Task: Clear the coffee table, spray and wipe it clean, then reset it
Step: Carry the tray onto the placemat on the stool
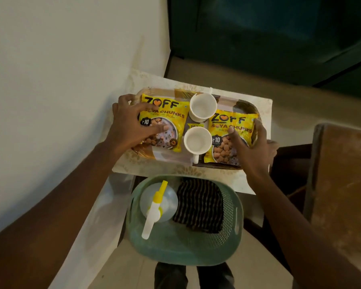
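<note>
A brown oval tray [245, 107] sits across the cream patterned bench [146, 169], carrying two yellow snack packets [165, 113] and two white cups [202, 107]. The left hand [133, 124] and right hand [253, 147] each clasp a tray end, thumbs pinning packets. Lift level and slowly (upright cups may tip).

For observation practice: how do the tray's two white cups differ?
The far cup turns its handle away from the person; the near cup turns its handle toward them. The far cup stands at the back of the tray, the near cup nearer its front. Both are white, upright, empty.
</note>
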`<state>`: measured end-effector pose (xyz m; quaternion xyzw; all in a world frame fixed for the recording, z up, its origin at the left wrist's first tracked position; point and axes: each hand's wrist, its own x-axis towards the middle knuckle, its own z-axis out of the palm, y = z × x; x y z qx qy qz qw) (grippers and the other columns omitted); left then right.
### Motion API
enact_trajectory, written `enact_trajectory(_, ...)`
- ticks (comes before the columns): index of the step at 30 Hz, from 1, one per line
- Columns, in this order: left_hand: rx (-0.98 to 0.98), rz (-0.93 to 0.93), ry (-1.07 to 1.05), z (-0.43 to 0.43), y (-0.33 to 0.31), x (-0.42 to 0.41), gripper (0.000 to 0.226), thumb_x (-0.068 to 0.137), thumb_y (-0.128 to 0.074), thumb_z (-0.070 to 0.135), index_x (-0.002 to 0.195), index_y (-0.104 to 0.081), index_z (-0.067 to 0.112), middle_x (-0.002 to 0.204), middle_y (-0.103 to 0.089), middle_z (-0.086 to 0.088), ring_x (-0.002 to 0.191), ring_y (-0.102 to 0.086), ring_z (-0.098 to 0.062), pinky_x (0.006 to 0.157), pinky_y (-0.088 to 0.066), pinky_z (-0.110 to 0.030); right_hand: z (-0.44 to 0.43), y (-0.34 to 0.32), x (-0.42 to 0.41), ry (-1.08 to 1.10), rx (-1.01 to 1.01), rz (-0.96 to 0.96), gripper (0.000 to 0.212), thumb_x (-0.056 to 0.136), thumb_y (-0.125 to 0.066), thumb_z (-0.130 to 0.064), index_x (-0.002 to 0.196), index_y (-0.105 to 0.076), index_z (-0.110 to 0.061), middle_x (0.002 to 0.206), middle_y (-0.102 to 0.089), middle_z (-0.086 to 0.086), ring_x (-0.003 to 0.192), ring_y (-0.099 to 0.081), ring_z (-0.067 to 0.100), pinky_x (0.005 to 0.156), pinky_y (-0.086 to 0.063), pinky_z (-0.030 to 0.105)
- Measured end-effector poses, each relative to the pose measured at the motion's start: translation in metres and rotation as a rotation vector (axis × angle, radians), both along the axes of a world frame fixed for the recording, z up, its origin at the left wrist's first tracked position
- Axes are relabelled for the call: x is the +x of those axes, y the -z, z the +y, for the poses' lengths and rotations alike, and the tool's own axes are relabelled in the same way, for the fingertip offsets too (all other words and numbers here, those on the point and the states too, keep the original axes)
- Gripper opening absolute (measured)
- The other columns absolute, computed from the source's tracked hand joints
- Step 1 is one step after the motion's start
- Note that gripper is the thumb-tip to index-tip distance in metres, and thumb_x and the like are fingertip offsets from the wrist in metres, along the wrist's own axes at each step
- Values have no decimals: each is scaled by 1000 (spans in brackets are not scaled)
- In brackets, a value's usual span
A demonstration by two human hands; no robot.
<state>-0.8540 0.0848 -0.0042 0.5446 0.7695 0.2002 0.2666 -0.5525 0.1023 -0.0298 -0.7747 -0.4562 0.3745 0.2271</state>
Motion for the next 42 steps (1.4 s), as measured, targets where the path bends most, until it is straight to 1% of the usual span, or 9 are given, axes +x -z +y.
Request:
enact_trajectory(4, -49, -31, 3, -18, 33, 2, 61, 58, -79, 63, 114, -65, 44, 137, -35, -9, 132, -31, -30, 108, -36, -48, -15, 24, 5, -2, -22, -32, 79, 75, -71, -69, 143, -37, -46, 123, -27, 3, 129, -25, 24, 110, -37, 45)
enact_trajectory(6, -62, -52, 10, -21, 41, 2, 62, 57, -74, 67, 114, -64, 45, 138, -34, -9, 133, -31, -30, 108, -37, -46, -17, 30, 6, -11, -33, -42, 79, 76, -71, -67, 143, -36, -44, 120, -26, 3, 128, -26, 24, 109, -36, 42)
enact_trajectory(9, -98, -38, 44, -22, 46, 4, 56, 66, -83, 49, 118, -64, 40, 141, -32, -12, 136, -29, -31, 104, -33, -37, -18, 34, 5, -24, -65, -48, 79, 78, -69, -66, 145, -35, -43, 123, -27, 5, 130, -25, 27, 105, -34, 35)
enact_trajectory(13, -150, -5, 77, -25, 47, 4, 58, 70, -83, 44, 123, -62, 38, 144, -29, -12, 139, -26, -30, 103, -34, -39, -23, 37, 4, -22, -116, -37, 79, 80, -69, -63, 147, -32, -40, 127, -28, 9, 133, -25, 28, 97, -28, 28)
enact_trajectory(23, -229, 35, 84, -25, 41, 7, 60, 73, -77, 52, 128, -56, 42, 151, -26, -8, 141, -23, -29, 107, -32, -48, -25, 32, 5, -97, -160, -159, 89, 79, -59, -74, 150, -23, -34, 136, -29, 16, 135, -23, 34, 106, -30, 45)
enact_trajectory(29, -267, 51, 71, -29, 39, 13, 64, 75, -72, 58, 134, -51, 44, 161, -12, -5, 148, -8, -25, 115, -14, -55, -24, 23, 3, -165, -121, -320, 84, 83, -53, -74, 148, -30, -26, 146, -29, 15, 137, -26, 35, 109, -26, 49)
enact_trajectory(32, -267, 96, 109, -37, 32, 20, 69, 77, -71, 57, 139, -47, 40, 163, -9, -3, 149, -6, -24, 115, -12, -55, -25, 18, 2, -197, -101, -332, 82, 86, -54, -70, 149, -31, -23, 152, -26, 13, 140, -24, 34, 111, -23, 49)
enact_trajectory(37, -179, 40, 112, -57, 16, 28, 59, 82, -69, 51, 136, -50, 35, 155, -31, 6, 142, -25, -19, 109, -22, -46, -29, 7, 6, -245, -39, -301, 74, 88, -58, -63, 146, -36, -21, 152, -26, 8, 141, -23, 30, 110, -24, 50)
enact_trajectory(42, -31, -232, 20, -89, -10, 33, 40, 78, -58, 42, 113, -68, 26, 120, -62, 6, 114, -58, -13, 97, -46, -46, -39, -24, 5, -265, 119, -236, 51, 92, -64, -46, 133, -54, -18, 140, -42, 8, 131, -33, 25, 102, -34, 43)
